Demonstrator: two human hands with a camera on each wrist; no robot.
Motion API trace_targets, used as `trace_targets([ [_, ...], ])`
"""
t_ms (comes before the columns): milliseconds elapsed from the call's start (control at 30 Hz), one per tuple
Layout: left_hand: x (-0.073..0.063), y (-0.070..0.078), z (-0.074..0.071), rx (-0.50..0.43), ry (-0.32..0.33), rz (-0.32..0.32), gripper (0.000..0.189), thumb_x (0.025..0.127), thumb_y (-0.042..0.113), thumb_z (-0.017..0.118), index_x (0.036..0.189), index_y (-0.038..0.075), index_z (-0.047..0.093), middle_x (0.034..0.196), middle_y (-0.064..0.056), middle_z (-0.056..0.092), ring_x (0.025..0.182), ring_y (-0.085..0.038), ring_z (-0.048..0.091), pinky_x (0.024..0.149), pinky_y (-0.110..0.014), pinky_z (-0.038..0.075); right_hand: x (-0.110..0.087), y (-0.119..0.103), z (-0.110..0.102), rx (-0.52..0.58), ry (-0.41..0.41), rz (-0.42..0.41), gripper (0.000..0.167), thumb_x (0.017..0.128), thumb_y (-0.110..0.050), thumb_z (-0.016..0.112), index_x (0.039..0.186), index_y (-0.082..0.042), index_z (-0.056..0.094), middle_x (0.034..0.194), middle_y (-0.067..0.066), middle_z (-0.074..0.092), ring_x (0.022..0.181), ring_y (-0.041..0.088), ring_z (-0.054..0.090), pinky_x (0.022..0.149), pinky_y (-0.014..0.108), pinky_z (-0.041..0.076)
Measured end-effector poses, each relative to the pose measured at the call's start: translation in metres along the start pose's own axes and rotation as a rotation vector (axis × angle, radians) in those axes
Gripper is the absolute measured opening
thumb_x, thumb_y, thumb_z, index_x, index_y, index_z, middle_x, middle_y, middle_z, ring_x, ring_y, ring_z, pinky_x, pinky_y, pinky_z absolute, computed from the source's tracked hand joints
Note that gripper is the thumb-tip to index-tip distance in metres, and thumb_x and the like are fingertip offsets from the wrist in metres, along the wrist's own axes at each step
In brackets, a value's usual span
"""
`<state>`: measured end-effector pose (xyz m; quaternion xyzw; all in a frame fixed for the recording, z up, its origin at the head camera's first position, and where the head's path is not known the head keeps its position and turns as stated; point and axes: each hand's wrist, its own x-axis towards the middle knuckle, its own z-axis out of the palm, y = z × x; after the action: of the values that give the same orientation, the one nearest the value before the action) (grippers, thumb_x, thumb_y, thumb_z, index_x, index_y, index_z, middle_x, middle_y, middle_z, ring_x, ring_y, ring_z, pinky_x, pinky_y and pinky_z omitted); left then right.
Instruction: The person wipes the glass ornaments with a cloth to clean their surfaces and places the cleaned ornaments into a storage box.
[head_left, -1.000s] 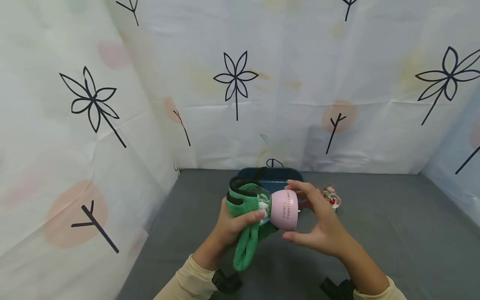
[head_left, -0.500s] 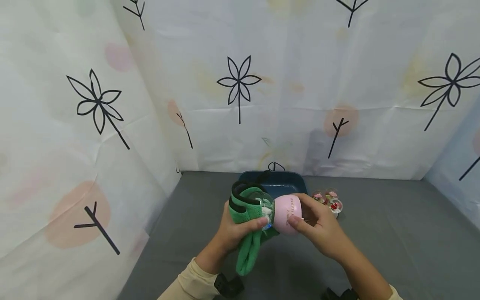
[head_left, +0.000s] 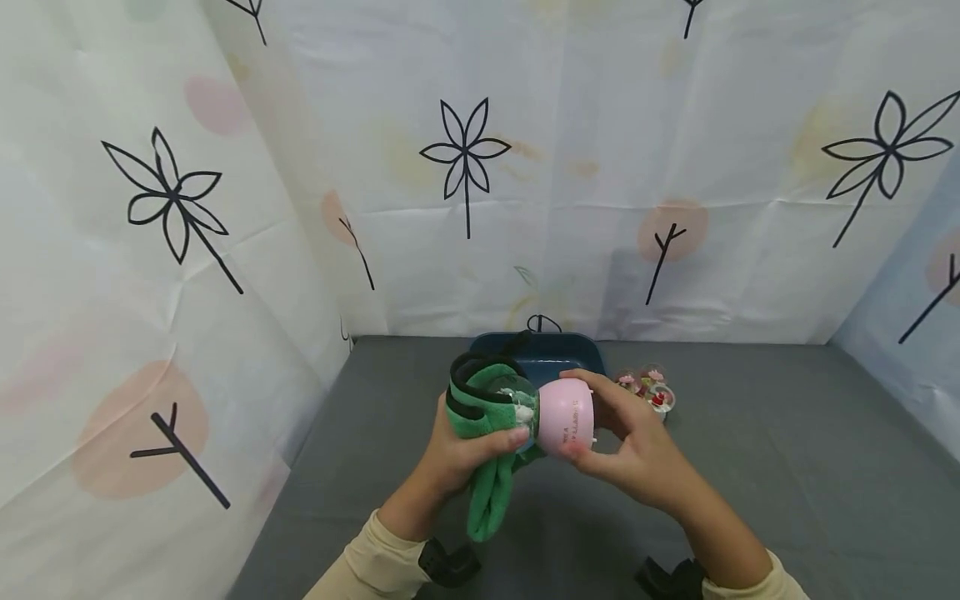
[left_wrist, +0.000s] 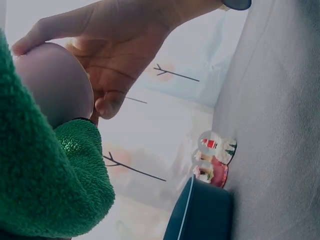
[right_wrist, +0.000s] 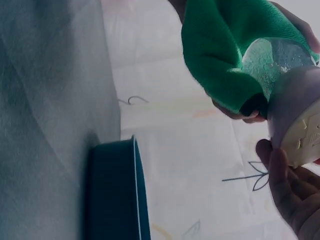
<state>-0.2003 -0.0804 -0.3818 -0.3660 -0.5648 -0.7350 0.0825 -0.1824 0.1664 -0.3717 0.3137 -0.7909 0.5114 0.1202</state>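
Patterned white backdrop (head_left: 405,275): rises left of, behind and right of the blue tray (head_left: 573,354), with black line flowers and twigs.

Your left hand (head_left: 453,457): nearer you than the tray, toward its left end; grasping a bunched green cloth (head_left: 474,423) with the glass dome in it, your thumb lying along the front.

Green cloth: black-edged, wrapped partly about the dome, one fold hanging down on your side of the tray.

Snow globe (head_left: 566,417): one, pink base with gold lettering, lying sideways between your hands, raised in front of the tray; clear dome to the left, base to the right.

Your right hand (head_left: 641,446): in front of the tray's right end; gripping the pink base, thumb on the near side, fingers beyond.

Small domed ornaments (head_left: 654,397): a cluster, red, pink and white inside, just right of the tray.

Grey tabletop (head_left: 750,433): beneath the tray, extending rightward.
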Motion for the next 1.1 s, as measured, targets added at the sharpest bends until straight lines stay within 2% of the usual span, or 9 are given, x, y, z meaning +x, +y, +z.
trace_targets([
  [100,0.001,0.000,0.002,0.007,0.002,0.000,0.045,0.087,0.013,0.085,0.119,-0.009,0.062,0.107,-0.002,0.072,0.094,-0.011,0.070,0.081,-0.029,0.065,0.000,0.000,-0.001,-0.074,0.030,-0.105,0.083,0.078,-0.008,0.094,0.151,-0.014,0.056,0.135,0.006,0.066,0.109,0.012,0.069,0.093,0.021,0.061],
  [200,0.001,0.001,0.004,0.010,0.001,0.018,0.046,0.087,0.012,0.086,0.121,-0.009,0.062,0.107,-0.002,0.073,0.094,-0.010,0.071,0.082,-0.030,0.065,0.000,-0.002,-0.004,-0.162,0.070,-0.240,0.082,0.079,-0.025,0.097,0.149,-0.007,0.057,0.139,0.010,0.066,0.117,0.011,0.065,0.100,0.015,0.055],
  [333,0.001,0.003,0.008,-0.011,-0.004,0.029,0.048,0.088,0.013,0.085,0.123,-0.010,0.061,0.109,-0.002,0.074,0.096,-0.011,0.072,0.083,-0.031,0.065,0.001,-0.007,-0.007,-0.254,0.122,-0.392,0.079,0.088,-0.049,0.086,0.145,-0.002,0.060,0.142,0.013,0.065,0.130,0.014,0.061,0.109,0.013,0.047],
  [500,0.000,0.006,0.011,-0.029,0.032,-0.019,0.048,0.090,0.013,0.083,0.123,-0.013,0.060,0.109,-0.001,0.074,0.095,-0.010,0.073,0.083,-0.029,0.065,0.002,-0.012,-0.009,-0.257,0.107,-0.471,0.074,0.093,-0.047,0.079,0.145,0.002,0.060,0.150,0.017,0.060,0.139,0.015,0.056,0.104,0.013,0.052],
  [667,0.001,0.008,0.014,-0.029,0.075,-0.071,0.042,0.090,0.007,0.081,0.121,-0.013,0.061,0.106,-0.002,0.073,0.091,-0.010,0.072,0.081,-0.028,0.065,0.001,-0.010,-0.009,-0.051,0.051,-0.372,0.078,0.087,-0.024,0.091,0.150,0.005,0.054,0.153,0.019,0.053,0.139,0.015,0.054,0.104,0.017,0.054],
  [767,0.004,0.009,0.014,0.009,0.103,-0.073,0.041,0.088,0.006,0.082,0.121,-0.010,0.063,0.105,-0.004,0.073,0.090,-0.012,0.072,0.080,-0.031,0.066,0.002,-0.010,-0.009,0.082,0.036,-0.233,0.076,0.088,-0.003,0.086,0.154,0.003,0.049,0.155,0.022,0.049,0.136,0.015,0.057,0.103,0.022,0.057],
  [867,0.005,0.010,0.014,0.062,0.122,-0.067,0.043,0.085,0.006,0.085,0.121,-0.006,0.063,0.104,-0.007,0.072,0.090,-0.015,0.072,0.080,-0.034,0.066,0.002,-0.010,-0.009,0.147,0.021,-0.037,0.058,0.101,-0.006,0.068,0.155,-0.004,0.048,0.150,0.024,0.054,0.125,0.017,0.066,0.091,0.029,0.064],
  [967,0.002,0.012,0.014,0.071,0.117,-0.071,0.046,0.084,0.004,0.086,0.122,-0.004,0.062,0.105,-0.010,0.072,0.091,-0.016,0.072,0.081,-0.036,0.066,0.002,-0.012,-0.006,0.237,-0.028,0.143,0.045,0.108,-0.016,0.055,0.151,-0.002,0.050,0.138,0.027,0.060,0.110,0.019,0.073,0.079,0.037,0.067],
  [1100,-0.003,0.012,0.015,0.058,0.114,-0.064,0.047,0.083,0.000,0.085,0.123,-0.004,0.061,0.106,-0.012,0.071,0.092,-0.016,0.072,0.081,-0.036,0.066,0.003,-0.013,-0.002,0.329,-0.068,0.199,0.043,0.108,-0.016,0.058,0.146,0.003,0.053,0.129,0.027,0.063,0.102,0.020,0.073,0.077,0.038,0.067],
])
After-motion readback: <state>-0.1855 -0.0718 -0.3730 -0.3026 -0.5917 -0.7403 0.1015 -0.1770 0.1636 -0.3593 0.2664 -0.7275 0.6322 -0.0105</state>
